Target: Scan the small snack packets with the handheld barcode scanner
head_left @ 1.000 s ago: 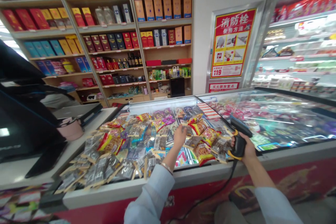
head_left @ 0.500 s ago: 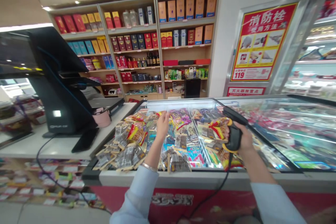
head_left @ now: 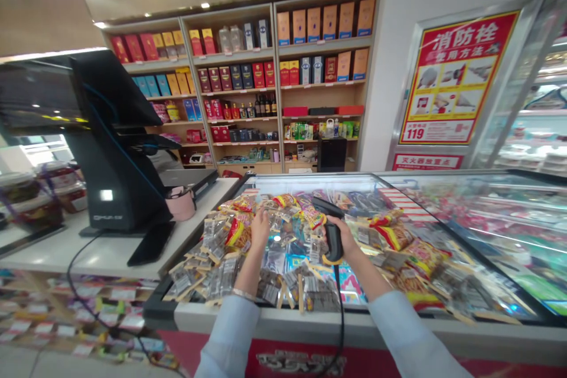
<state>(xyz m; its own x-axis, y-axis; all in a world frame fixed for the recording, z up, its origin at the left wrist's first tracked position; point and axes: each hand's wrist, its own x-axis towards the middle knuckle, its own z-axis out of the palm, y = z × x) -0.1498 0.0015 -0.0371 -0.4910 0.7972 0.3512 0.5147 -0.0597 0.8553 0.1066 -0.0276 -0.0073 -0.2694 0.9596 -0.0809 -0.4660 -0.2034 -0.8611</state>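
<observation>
A black and yellow barcode scanner (head_left: 333,239) is gripped in my right hand (head_left: 346,240), over the middle of the glass-topped freezer (head_left: 363,317); its cable hangs down the front. My left hand (head_left: 260,228) hovers above the snack packets to the left, its fingers close together; whether anything small is between them is hidden. Beside it lies a red and yellow snack bag (head_left: 238,233). Clear packets with brown contents (head_left: 220,271) are heaped along the left and front edge. More red and yellow bags (head_left: 425,256) lie to the right of my right forearm.
A black checkout terminal (head_left: 119,189) stands on the white counter (head_left: 48,248) at left, with a pink cup (head_left: 181,203) and a dark flat device (head_left: 151,243) near it. Shelves of boxes (head_left: 239,78) line the back wall. A red poster (head_left: 458,80) hangs at right.
My right hand with the scanner has moved left, towards the middle of the freezer. My left hand has shifted slightly left and lower. The view has turned a little.
</observation>
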